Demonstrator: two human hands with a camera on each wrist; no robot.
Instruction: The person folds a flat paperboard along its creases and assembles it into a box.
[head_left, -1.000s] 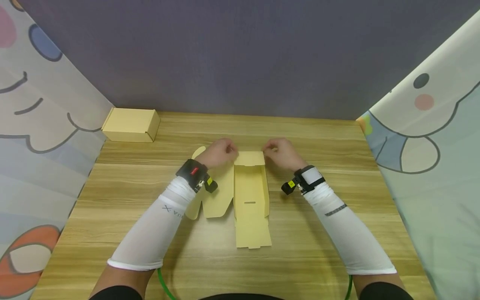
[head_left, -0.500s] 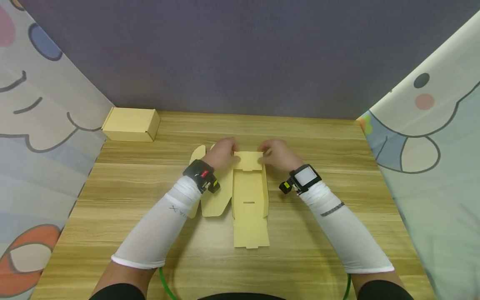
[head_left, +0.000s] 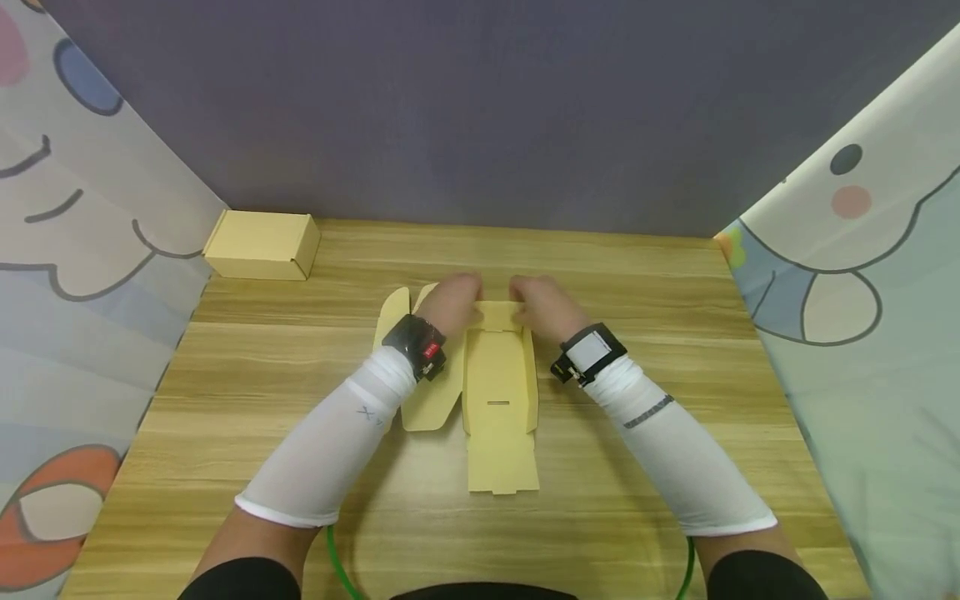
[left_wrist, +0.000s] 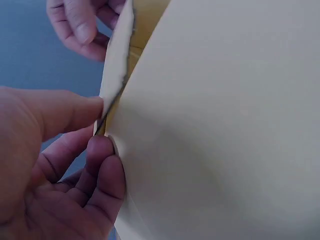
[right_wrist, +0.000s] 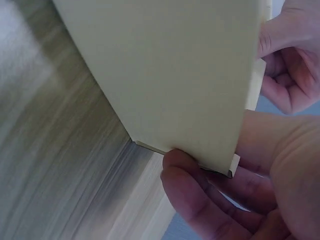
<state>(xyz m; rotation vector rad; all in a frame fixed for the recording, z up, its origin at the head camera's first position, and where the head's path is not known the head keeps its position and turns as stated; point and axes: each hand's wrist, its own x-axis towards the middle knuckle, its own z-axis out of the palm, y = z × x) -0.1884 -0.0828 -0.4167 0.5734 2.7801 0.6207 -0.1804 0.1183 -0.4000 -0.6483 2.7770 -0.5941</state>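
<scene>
A partly folded, pale yellow cardboard box (head_left: 496,367) lies lengthwise in the middle of the table, its side walls raised and its wide lid flap (head_left: 435,396) spread out to the left. Both hands are at its far end. The left hand (head_left: 452,304) pinches the end flap (left_wrist: 114,65) at its left corner, thumb on one face and fingers on the other, as the left wrist view shows. At the opposite corner, the right hand (head_left: 551,308) grips the end, its fingers (right_wrist: 185,185) curled round the outer corner; its thumb tip is hidden behind the cardboard.
A closed box (head_left: 262,244) of the same cardboard stands at the table's far left corner. Behind the wooden table (head_left: 645,467) rises a dark grey panel (head_left: 480,117). Printed cartoon panels flank both sides. A green cable (head_left: 341,567) hangs near the left elbow.
Both hands have moved inward along the far end, closer to each other. The end flap between them has tilted. The closed box has stayed in place.
</scene>
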